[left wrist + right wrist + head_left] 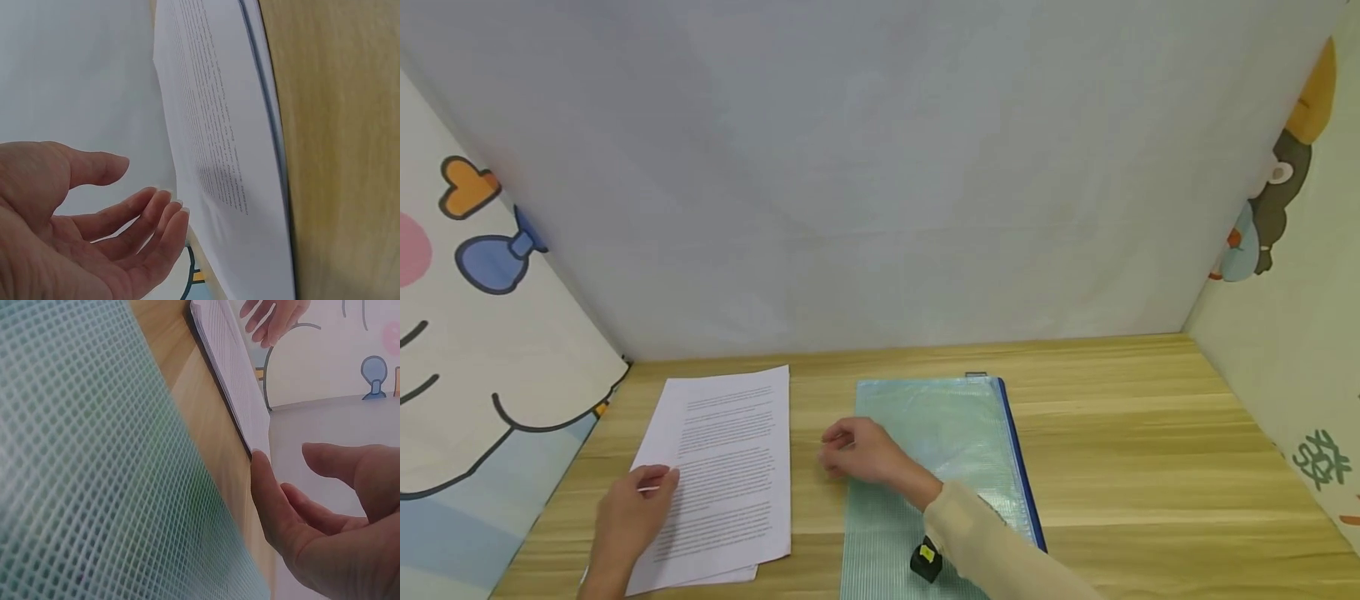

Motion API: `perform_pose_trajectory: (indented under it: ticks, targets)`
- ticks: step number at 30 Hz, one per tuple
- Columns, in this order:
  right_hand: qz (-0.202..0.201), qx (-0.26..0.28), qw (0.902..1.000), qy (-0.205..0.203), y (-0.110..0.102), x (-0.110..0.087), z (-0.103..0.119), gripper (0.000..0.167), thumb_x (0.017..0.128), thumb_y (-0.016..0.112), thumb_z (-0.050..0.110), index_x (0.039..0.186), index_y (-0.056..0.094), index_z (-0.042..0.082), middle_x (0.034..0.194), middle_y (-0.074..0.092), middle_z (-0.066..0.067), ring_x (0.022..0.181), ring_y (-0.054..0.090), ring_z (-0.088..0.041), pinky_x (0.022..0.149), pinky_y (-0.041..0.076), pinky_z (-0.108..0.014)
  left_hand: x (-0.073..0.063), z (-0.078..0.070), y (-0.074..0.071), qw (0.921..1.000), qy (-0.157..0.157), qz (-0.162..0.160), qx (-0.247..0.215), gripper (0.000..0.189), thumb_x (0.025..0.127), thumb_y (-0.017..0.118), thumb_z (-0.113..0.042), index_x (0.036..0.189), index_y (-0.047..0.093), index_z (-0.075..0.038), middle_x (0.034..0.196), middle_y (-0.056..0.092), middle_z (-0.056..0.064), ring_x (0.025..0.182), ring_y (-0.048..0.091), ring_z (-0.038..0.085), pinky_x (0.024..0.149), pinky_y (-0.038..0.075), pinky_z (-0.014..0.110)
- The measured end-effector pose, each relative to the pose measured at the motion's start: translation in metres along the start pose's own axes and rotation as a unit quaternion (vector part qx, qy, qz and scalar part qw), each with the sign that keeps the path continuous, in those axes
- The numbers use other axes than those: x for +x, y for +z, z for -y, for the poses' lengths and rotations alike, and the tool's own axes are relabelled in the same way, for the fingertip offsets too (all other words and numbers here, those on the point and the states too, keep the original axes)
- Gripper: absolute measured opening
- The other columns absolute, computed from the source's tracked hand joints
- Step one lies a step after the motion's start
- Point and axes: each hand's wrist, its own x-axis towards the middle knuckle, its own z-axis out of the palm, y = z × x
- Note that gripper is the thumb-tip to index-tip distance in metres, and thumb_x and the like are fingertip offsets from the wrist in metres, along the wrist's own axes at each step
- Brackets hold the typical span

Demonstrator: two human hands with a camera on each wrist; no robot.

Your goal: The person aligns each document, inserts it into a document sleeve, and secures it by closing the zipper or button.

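Note:
A stack of printed paper sheets (730, 475) lies on the left of the table. My left hand (634, 512) hovers at its left edge; in the left wrist view the hand (119, 225) has loosely bent fingers, thumb apart, with nothing held. To the right of the paper lies a translucent green mesh zip folder (917, 408) with a blue edge strip down its right side. My right hand (865, 450) is over the folder's left edge, fingers toward the gap beside the paper. The right wrist view shows that hand (331, 525) holding nothing, thumb and forefinger apart.
The wood-grain table (1150, 467) extends to the right of the folder. A pale grey sheet (880, 183) hangs behind it, with cartoon-printed panels (497, 333) at both sides. A small black block with a yellow mark (927, 560) shows beside the right sleeve.

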Motion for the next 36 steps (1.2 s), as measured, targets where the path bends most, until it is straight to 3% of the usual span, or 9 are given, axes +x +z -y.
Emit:
perform_pose_trajectory:
  ticks: [8, 16, 24, 29, 36]
  targets:
    - [-0.006, -0.038, 0.9993, -0.002, 0.012, 0.004, -0.002, 0.023, 0.092, 0.074, 0.005, 0.110, 0.067, -0.008, 0.094, 0.070, -0.009, 0.080, 0.070, -0.017, 0.071, 0.060, -0.029, 0.002, 0.009, -0.002, 0.9985, -0.054, -0.008, 0.001, 0.044, 0.102, 0.056, -0.022, 0.125, 0.058, 0.015, 0.117, 0.063, 0.034, 0.105, 0.061, 0.047, 0.089, 0.048, 0.057]
    - [0.006, -0.033, 0.9994, 0.000, 0.027, 0.008, -0.004, 0.023, 0.091, 0.071, -0.001, 0.110, 0.065, -0.011, 0.093, 0.069, -0.011, 0.079, 0.073, -0.026, 0.069, 0.061, -0.031, 0.001, 0.020, -0.010, 0.9960, -0.087, -0.018, 0.012, 0.044, 0.101, 0.057, -0.020, 0.123, 0.056, 0.017, 0.115, 0.061, 0.036, 0.104, 0.060, 0.048, 0.088, 0.047, 0.057]
    - [-0.002, -0.026, 0.9996, 0.007, 0.037, 0.008, -0.003, 0.029, 0.089, 0.076, 0.003, 0.113, 0.064, -0.010, 0.093, 0.068, -0.008, 0.076, 0.073, -0.025, 0.066, 0.060, -0.029, 0.004, 0.026, -0.011, 0.9892, -0.145, 0.009, 0.017, 0.051, 0.102, 0.057, -0.021, 0.131, 0.049, 0.021, 0.118, 0.057, 0.037, 0.106, 0.054, 0.047, 0.095, 0.046, 0.058]
    - [0.000, -0.032, 0.9993, 0.016, 0.041, 0.009, -0.001, 0.026, 0.089, 0.077, 0.004, 0.109, 0.065, -0.007, 0.090, 0.067, -0.006, 0.073, 0.073, -0.024, 0.064, 0.059, -0.028, 0.004, 0.027, -0.011, 0.9875, -0.156, 0.008, 0.019, 0.050, 0.103, 0.055, -0.020, 0.132, 0.048, 0.021, 0.119, 0.055, 0.037, 0.107, 0.053, 0.048, 0.095, 0.045, 0.058]
    - [0.012, -0.038, 0.9990, 0.018, 0.047, 0.007, 0.002, 0.020, 0.090, 0.077, 0.002, 0.105, 0.067, -0.005, 0.088, 0.065, -0.003, 0.072, 0.071, -0.021, 0.062, 0.058, -0.027, 0.001, 0.027, -0.012, 0.9891, -0.145, 0.013, 0.021, 0.047, 0.101, 0.058, -0.015, 0.128, 0.051, 0.023, 0.110, 0.059, 0.035, 0.099, 0.056, 0.043, 0.083, 0.050, 0.050]
